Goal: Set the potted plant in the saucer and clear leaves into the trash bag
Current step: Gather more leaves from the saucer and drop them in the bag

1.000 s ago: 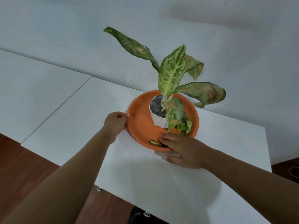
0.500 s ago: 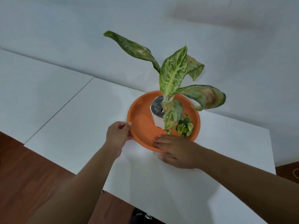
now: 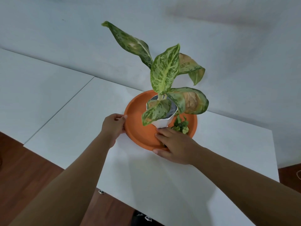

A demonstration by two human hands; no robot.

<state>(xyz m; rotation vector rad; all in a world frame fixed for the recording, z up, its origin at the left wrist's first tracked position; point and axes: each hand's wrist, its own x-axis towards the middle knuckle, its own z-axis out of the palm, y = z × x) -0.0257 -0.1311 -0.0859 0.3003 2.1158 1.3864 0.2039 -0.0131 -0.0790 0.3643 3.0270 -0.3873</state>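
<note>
A white faceted pot (image 3: 162, 122) with a speckled green plant (image 3: 164, 74) stands inside the round orange saucer (image 3: 138, 126) on the white table. A small heap of loose green leaves (image 3: 181, 126) lies in the saucer to the right of the pot. My left hand (image 3: 113, 126) grips the saucer's left rim. My right hand (image 3: 175, 145) holds the near rim, fingers lying inside the saucer and thumb under its edge. No trash bag is in view.
The white table (image 3: 162, 185) meets a second white table (image 3: 32, 85) at a seam on the left. A white wall rises right behind the plant. Brown wooden floor (image 3: 24, 168) shows beyond the table's near-left edge.
The saucer with the pot has shifted slightly toward the table's near side, both hands staying on the rim. The loose leaves now lie further to the right in the saucer.
</note>
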